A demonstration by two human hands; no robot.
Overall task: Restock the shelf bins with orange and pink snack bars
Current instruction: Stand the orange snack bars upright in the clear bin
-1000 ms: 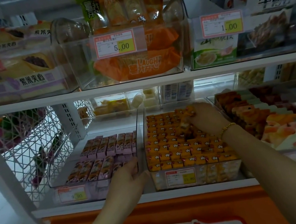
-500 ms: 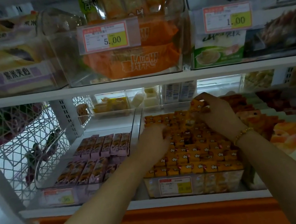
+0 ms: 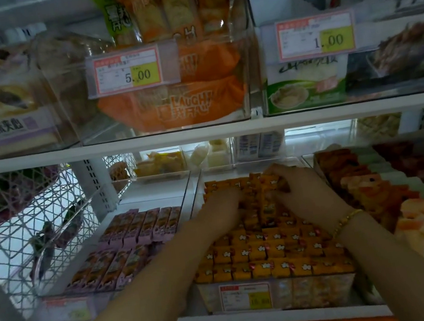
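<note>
While reaching deep into the clear middle bin (image 3: 294,295) on the lower shelf, works with both hands at its back rows. Lays the left hand (image 3: 220,208) knuckles up on the orange snack bars (image 3: 268,251) at the back left. Cannot tell whether it grips or only presses, since the fingertips are hidden and blurred. Curls the right hand (image 3: 302,193), with a gold bracelet (image 3: 347,218) at the wrist, over the back right rows, and seems to pinch a few orange bars between thumb and fingers.

Finds the orange bars standing on end in tight rows from the price tag (image 3: 246,296) up to the hands, so judges this bin nearly full. Finds the pink snack bars (image 3: 143,225) lying flat in two short rows in the neighbouring bin (image 3: 70,309) just to the left, touched by neither hand and with bare floor behind them. Probably more work waits there.

Judges the bars small, light and wrapped in smooth film, so likely slippery and easy to dent. Better to take a few at once by their narrow sides, between thumb and fingers, without squeezing hard. Better also to lower them straight into a gap, because a push from the side may tip the neighbours in such a tight row.
</note>
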